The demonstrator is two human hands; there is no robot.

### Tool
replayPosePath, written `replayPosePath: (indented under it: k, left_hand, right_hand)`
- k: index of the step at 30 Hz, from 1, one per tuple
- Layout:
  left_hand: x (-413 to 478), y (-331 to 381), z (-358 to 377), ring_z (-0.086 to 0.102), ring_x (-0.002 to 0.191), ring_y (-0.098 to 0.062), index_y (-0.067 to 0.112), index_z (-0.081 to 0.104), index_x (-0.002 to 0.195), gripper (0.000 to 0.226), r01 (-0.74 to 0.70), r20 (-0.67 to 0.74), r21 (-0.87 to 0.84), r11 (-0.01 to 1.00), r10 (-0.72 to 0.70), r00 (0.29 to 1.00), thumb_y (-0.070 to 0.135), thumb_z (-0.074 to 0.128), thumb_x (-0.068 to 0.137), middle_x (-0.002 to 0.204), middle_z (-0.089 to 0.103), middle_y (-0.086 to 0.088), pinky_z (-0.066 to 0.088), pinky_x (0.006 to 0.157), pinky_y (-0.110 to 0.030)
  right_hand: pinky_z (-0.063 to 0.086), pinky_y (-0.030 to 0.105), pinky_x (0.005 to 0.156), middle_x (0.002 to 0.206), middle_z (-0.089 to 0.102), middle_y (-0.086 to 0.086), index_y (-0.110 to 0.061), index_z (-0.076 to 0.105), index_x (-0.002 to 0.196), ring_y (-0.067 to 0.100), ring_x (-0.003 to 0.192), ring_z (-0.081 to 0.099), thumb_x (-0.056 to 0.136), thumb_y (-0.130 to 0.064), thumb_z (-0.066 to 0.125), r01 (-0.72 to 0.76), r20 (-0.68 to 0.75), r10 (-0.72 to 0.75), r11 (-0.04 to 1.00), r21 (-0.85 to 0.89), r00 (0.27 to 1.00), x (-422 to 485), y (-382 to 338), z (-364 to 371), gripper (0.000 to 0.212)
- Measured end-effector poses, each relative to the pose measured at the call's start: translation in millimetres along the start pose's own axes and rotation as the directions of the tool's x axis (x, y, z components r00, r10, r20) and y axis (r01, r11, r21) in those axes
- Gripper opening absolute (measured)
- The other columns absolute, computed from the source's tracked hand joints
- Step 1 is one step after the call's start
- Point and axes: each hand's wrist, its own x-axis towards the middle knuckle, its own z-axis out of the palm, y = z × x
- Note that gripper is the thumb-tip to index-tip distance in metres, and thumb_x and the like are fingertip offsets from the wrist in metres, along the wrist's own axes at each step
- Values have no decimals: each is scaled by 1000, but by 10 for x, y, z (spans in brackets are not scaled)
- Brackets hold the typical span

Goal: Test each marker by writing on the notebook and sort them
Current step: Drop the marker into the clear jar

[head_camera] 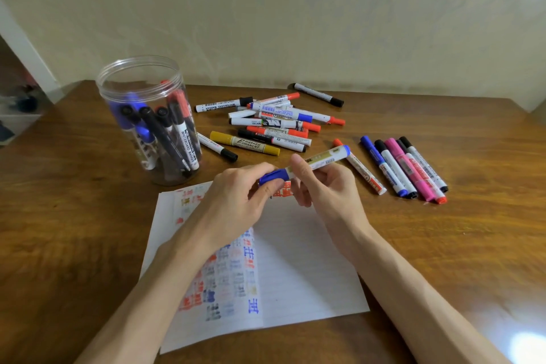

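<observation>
I hold a blue marker (322, 161) level above the open notebook (295, 260). My left hand (236, 198) grips its blue cap end, and my right hand (322, 183) pinches the white barrel. The notebook's left page carries several red, blue and grey test scribbles. A loose pile of markers (274, 121) lies behind my hands. A sorted row of markers (404, 168) lies side by side at the right. A clear plastic jar (147, 118) at the left holds several markers standing upright.
A single black-capped marker (319, 94) lies apart near the back wall. A yellow permanent marker (245, 143) sits at the front of the pile. The wooden table (74, 216) ends at the left, with a doorway beyond.
</observation>
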Motion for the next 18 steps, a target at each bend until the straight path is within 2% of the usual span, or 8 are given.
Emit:
replayPosePath:
  k: [3, 8, 11, 12, 14, 16, 18]
  left_hand:
    - [13, 7, -32, 70, 88, -20, 23, 69, 113, 31, 31, 64, -135, 990, -22, 998, 46, 51, 104, 92, 74, 3, 57, 73, -51]
    - [23, 90, -91, 70, 95, -22, 25, 73, 115, 28, 98, 118, -298, 949, -66, 991, 42, 54, 104, 97, 76, 0, 55, 83, -54]
    - [25, 101, -121, 67, 84, -28, 30, 75, 113, 25, 148, 159, -409, 900, -89, 983, 41, 56, 101, 85, 74, -2, 57, 82, -56]
    - [24, 95, -128, 62, 75, -29, 28, 75, 113, 25, 175, 177, -445, 878, -105, 979, 40, 57, 101, 75, 70, -1, 56, 78, -53]
    - [21, 69, -133, 50, 64, -19, 22, 75, 112, 26, 220, 210, -511, 831, -128, 969, 37, 59, 99, 63, 57, 6, 48, 65, -39]
    - [7, 68, -131, 46, 62, -14, 19, 75, 111, 26, 233, 224, -544, 806, -128, 966, 35, 59, 98, 63, 54, 6, 39, 58, -30]
    - [0, 54, -123, 55, 65, -10, 23, 74, 112, 22, 165, 170, -449, 878, -97, 981, 34, 59, 101, 71, 64, 7, 43, 57, -24]
  right_hand:
    - [47, 23, 60, 67, 66, 2, -13, 70, 77, 14, 60, 56, 100, -44, 66, 50, 24, -50, 999, 2, 998, 2, -29, -51, 38]
    - [47, 22, 60, 70, 66, -2, -13, 70, 85, 13, 62, 57, 103, -38, 65, 131, 72, -130, 991, -5, 989, -12, -41, -107, 31]
    - [48, 24, 62, 73, 67, -2, -12, 71, 90, 12, 65, 58, 104, -30, 64, 167, 111, -165, 986, -5, 980, -10, -54, -130, 24]
    - [49, 25, 63, 74, 68, -2, -11, 71, 92, 12, 66, 58, 104, -29, 64, 172, 122, -171, 985, -3, 978, -14, -65, -141, 23]
    - [50, 27, 64, 76, 70, -3, -11, 70, 96, 12, 67, 60, 103, -30, 65, 170, 133, -168, 985, -9, 977, -15, -81, -157, 21]
    - [50, 29, 65, 76, 69, -3, -11, 70, 98, 13, 68, 59, 102, -31, 65, 152, 138, -150, 988, -6, 979, -17, -72, -154, 21]
    - [48, 32, 65, 76, 67, 1, -11, 70, 97, 16, 68, 57, 103, -34, 65, 117, 134, -120, 993, 28, 984, -17, -36, -102, 25]
